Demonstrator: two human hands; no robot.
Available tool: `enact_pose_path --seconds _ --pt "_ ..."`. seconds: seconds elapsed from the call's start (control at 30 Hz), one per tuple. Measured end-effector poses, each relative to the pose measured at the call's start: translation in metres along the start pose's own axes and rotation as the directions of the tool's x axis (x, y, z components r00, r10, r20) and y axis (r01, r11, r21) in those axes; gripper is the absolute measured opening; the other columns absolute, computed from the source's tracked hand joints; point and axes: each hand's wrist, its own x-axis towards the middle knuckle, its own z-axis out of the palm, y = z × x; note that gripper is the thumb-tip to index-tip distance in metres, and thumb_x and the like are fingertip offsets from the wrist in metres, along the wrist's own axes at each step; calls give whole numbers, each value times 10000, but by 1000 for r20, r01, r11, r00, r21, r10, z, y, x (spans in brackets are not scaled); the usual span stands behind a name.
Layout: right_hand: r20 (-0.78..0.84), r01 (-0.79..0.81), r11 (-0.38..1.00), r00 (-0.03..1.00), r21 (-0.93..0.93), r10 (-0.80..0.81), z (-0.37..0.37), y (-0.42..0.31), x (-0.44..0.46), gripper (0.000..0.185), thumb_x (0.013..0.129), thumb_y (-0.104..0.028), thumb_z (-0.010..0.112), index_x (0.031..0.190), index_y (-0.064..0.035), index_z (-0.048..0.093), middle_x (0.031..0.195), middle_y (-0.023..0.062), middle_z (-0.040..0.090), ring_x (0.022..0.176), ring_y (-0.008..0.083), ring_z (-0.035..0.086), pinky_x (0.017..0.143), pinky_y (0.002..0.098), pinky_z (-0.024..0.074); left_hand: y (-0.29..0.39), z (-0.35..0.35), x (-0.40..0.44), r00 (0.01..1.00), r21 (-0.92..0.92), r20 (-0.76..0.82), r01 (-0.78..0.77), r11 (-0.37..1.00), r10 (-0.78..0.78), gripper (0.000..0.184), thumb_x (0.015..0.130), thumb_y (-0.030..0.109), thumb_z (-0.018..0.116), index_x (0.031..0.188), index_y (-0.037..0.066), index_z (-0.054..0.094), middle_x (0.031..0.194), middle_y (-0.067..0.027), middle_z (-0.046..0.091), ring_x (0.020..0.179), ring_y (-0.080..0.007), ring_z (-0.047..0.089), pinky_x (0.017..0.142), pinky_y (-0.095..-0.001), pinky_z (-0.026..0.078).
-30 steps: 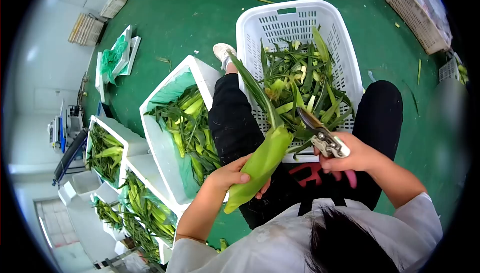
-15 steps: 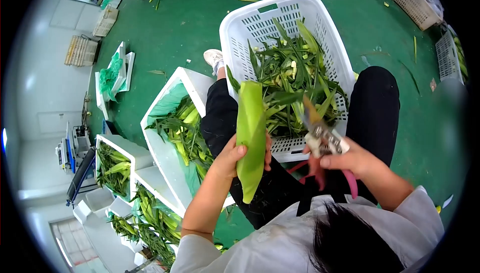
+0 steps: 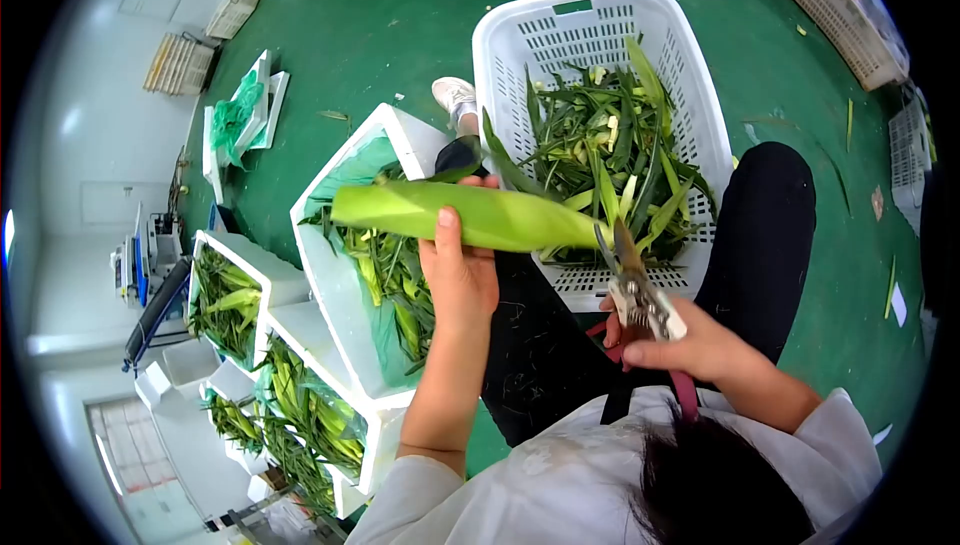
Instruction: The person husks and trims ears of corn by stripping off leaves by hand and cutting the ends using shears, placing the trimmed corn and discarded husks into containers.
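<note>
A green ear of corn in its husk (image 3: 490, 213) lies level across my left hand (image 3: 460, 270), whose fingers and thumb are wrapped round its middle. Its narrow tip points right. My right hand (image 3: 675, 345) grips a pair of pruning shears (image 3: 640, 300) with red-pink handles. The blades stand apart, right at the corn's tip; whether they touch it I cannot tell. Beyond both hands, between my knees, stands a white plastic basket (image 3: 505, 45) holding cut husk leaves and trimmings (image 3: 620, 145).
To the left, a white foam box (image 3: 325, 275) lined with green plastic holds corn. More foam boxes of corn (image 3: 290, 395) stand behind it at lower left. A beige crate (image 3: 845, 20) and a white crate (image 3: 908, 155) are at the right. Leaf scraps lie on the green floor.
My left hand has turned the ear of corn from upright to level, its tip now to the right. The shears have come to that tip. The view has shifted slightly.
</note>
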Motion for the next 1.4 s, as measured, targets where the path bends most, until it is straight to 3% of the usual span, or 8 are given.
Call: enact_pose_path --seconds 0.23,0.57,0.63,0.73,0.83,1.0,1.17,1.4 --pt "-265 44 986 960 -163 -87 15 16 29 792 809 -304 791 1405 26 387 1194 123 561 1104 203 538 961 319 435 -29 20 -43 978 -164 -147 -169 972 146 544 1021 382 488 1380 -7 362 1349 -158 495 1295 -333 483 1069 -507 430" --pt "-320 -23 993 947 -119 -16 4 32 23 293 828 -124 735 1045 -3 579 795 47 619 632 121 598 561 272 505 -31 18 -36 986 -134 -165 -58 989 35 507 1015 400 505 1331 18 394 1243 -163 567 1159 -332 581 993 -482 465" --pt "-113 -92 995 990 -27 89 7 22 -5 280 827 -81 720 1056 8 586 813 66 649 623 146 638 553 253 507 -24 10 -16 902 -421 -232 245 873 -364 673 955 602 482 1296 23 435 1102 -156 589 957 -295 625 892 -438 511" --pt "214 -220 970 957 105 194 33 3 -21 405 779 -132 766 1110 15 583 863 82 650 762 156 642 677 283 527 -33 -3 -12 682 -552 481 724 414 -551 651 953 618 454 1154 2 510 915 -83 538 725 -193 552 541 -306 444" --pt "202 -286 925 950 249 239 27 0 -40 581 695 -245 824 1127 48 567 862 118 635 794 194 623 722 341 526 -21 -2 -15 714 -647 684 687 329 -146 634 984 597 387 1191 3 459 780 -40 483 606 -159 473 529 -310 392" --pt "120 -19 990 993 139 2 13 -25 -32 707 619 -345 835 1103 75 535 806 134 610 758 258 643 720 397 542 12 -7 -46 791 -660 454 607 443 -409 719 928 690 366 1423 171 409 1177 -141 641 1066 -266 576 1051 -590 385" --pt "-314 202 950 942 240 -121 -33 -41 60 557 881 -463 613 1177 0 523 920 74 574 904 212 590 846 410 484 -20 -33 -60 536 -401 615 844 355 -579 676 937 660 349 1456 230 409 961 -101 577 586 -190 442 528 -290 415" --pt "-142 -261 817 914 514 381 -55 22 59 227 835 -39 570 1061 -17 587 932 111 673 816 231 652 787 373 531 0 -32 -67 874 18 380 320 947 -303 664 870 458 655 1356 54 454 1082 -111 602 928 -251 621 793 -353 520"
